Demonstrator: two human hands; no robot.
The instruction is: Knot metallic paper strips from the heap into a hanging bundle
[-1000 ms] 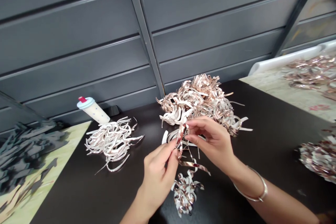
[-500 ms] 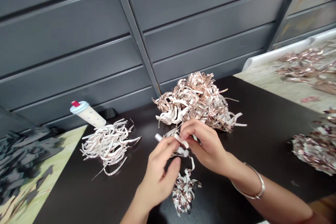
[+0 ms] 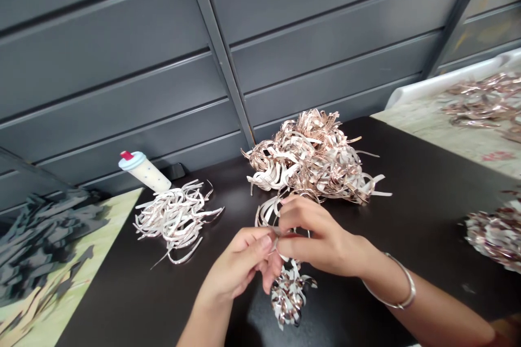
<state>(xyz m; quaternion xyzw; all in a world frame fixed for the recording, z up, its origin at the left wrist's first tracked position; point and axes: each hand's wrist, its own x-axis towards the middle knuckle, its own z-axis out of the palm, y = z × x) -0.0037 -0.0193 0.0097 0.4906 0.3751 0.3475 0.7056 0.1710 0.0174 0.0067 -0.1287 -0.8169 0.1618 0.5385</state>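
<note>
My left hand (image 3: 238,265) and my right hand (image 3: 321,244) meet low on the dark table, their fingertips pinching thin copper-and-white foil strips (image 3: 266,212) that loop upward between them. The fingers hide where the strips are gripped. Just below the hands hangs or lies a small curled bunch of shiny strips (image 3: 288,295), touching my fingers. Behind my right hand rises a large tangled heap of rose-copper strips (image 3: 309,157). To the left of my hands lies a smaller pile of whiter strips (image 3: 177,222).
A white bottle with a blue cap and red tip (image 3: 143,171) stands by the grey panelled wall (image 3: 122,65). Another strip heap (image 3: 494,236) lies at the right. Dark cut pieces (image 3: 40,238) sit on a pale board at the left.
Both hands have moved lower and closer together, and the white strip seen earlier in my fingers is now hidden or replaced by looping strips. The heaps stay in place.
</note>
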